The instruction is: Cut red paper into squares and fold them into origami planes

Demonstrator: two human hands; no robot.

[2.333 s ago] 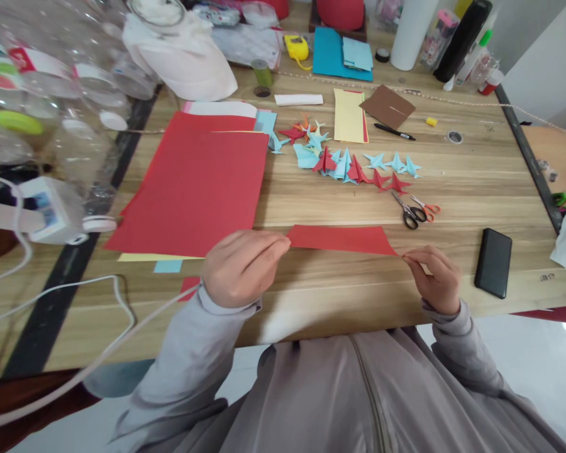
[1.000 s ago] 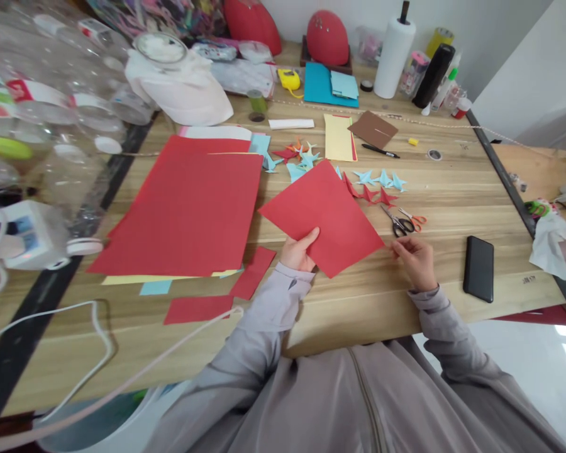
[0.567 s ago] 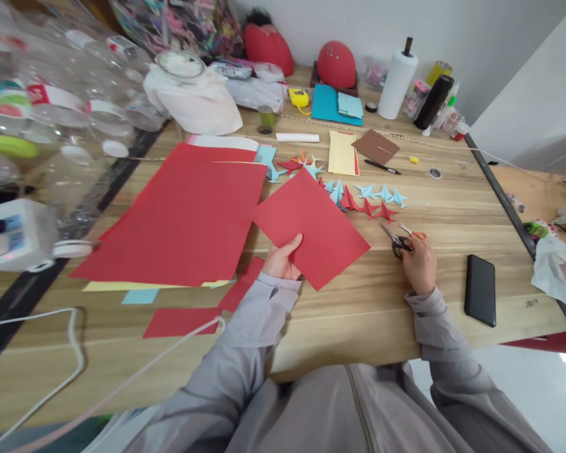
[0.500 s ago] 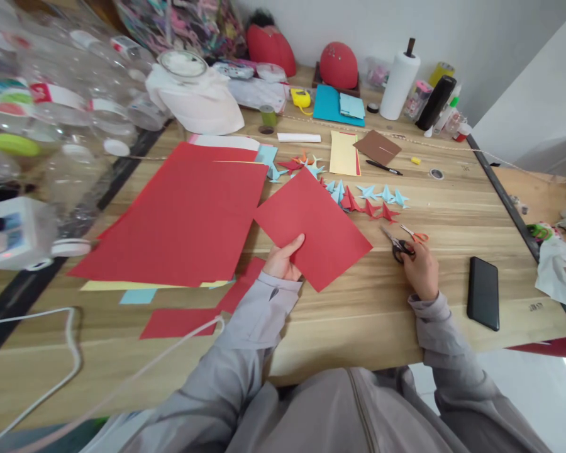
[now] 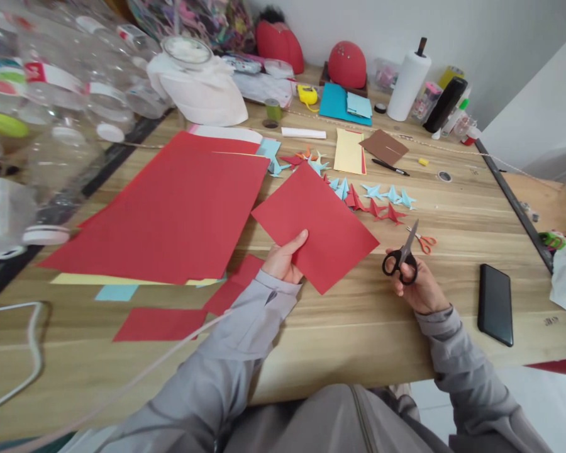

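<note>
A square sheet of red paper (image 5: 321,226) is pinched by its near left edge in my left hand (image 5: 285,259), thumb on top. Its corners point toward and away from me. My right hand (image 5: 421,286) grips black-handled scissors (image 5: 403,255), blades pointing up and away and nearly together. Just beyond them, orange-handled scissors (image 5: 424,242) lie on the table. To the left rests a stack of large red sheets (image 5: 170,207), with yellow and blue edges peeking out. Smaller red pieces (image 5: 159,324) lie nearer me. Folded paper cranes (image 5: 372,204), red and light blue, stand past the held sheet.
Plastic bottles (image 5: 61,100) crowd the left side. A black phone (image 5: 495,305) lies at right. Toward the back are a pen (image 5: 390,167), brown paper (image 5: 384,146), yellow paper (image 5: 349,151), a tape measure (image 5: 307,94) and a white roll (image 5: 408,85). A white cable (image 5: 33,352) runs at front left.
My right hand has lifted the black scissors off the table and turned them so the blades point upward. My left hand still holds the red square in nearly the same place.
</note>
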